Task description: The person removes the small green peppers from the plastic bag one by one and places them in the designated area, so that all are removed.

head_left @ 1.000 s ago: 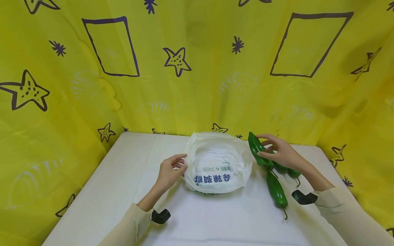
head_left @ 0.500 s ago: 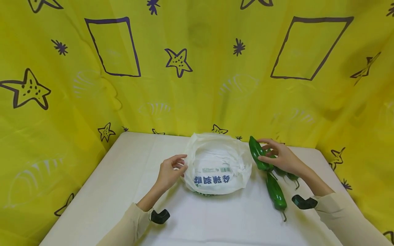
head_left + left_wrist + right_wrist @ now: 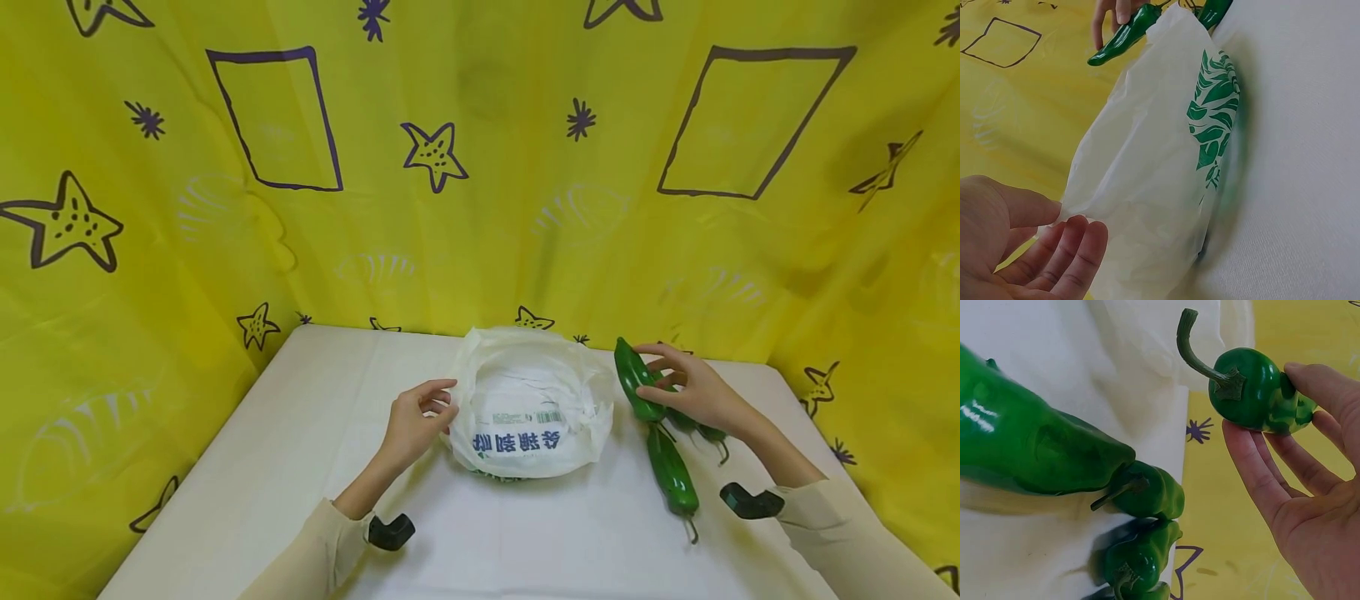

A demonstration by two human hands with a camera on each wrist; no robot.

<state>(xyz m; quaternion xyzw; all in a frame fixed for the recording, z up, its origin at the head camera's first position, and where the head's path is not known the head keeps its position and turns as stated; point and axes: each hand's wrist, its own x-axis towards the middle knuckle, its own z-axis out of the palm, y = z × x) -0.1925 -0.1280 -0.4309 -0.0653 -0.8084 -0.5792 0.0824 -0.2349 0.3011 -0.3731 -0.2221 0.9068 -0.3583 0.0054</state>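
Note:
A white plastic bag [image 3: 517,462] with blue lettering stands with its mouth spread wide at the middle of the table; green leaf print shows on its side in the left wrist view. My left hand [image 3: 416,419] pinches the left rim of the bag between thumb and fingers [image 3: 1079,253]. Between the thumb and fingers of my right hand [image 3: 693,387] is a green pepper [image 3: 1250,390], held off the table just right of the bag, its stem toward me. Another green pepper [image 3: 672,472] lies below that hand, nearer to me.
More green peppers [image 3: 1138,556] lie behind and under the right hand, partly hidden by it in the head view. A white cloth covers the table [image 3: 480,550]. Yellow patterned curtain [image 3: 495,233] encloses the back and both sides.
My right hand has shifted slightly toward me and to the right with the pepper in its grip. The left hand stays at the bag's rim.

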